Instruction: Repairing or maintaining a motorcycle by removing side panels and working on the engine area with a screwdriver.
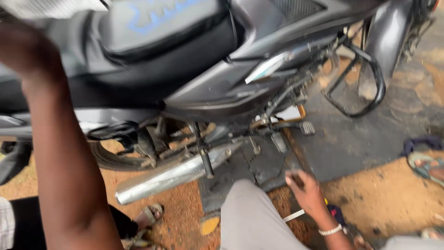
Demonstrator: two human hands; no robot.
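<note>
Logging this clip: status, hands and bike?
Left hand raised on the seat, grip blurred. Right hand low by the footpeg, fingers loosely curled. Exhaust between.

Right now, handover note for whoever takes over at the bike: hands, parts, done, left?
Left hand: raised and blurred against the top of the motorcycle; grip unclear.
Right hand: low by the ground, fingers curled, just below the footpeg; contents unclear.
Exhaust is mounted. A pale tool lies under the right wrist.
Done: nothing visibly taken off.
Left: probably the area around the footpeg.
</note>
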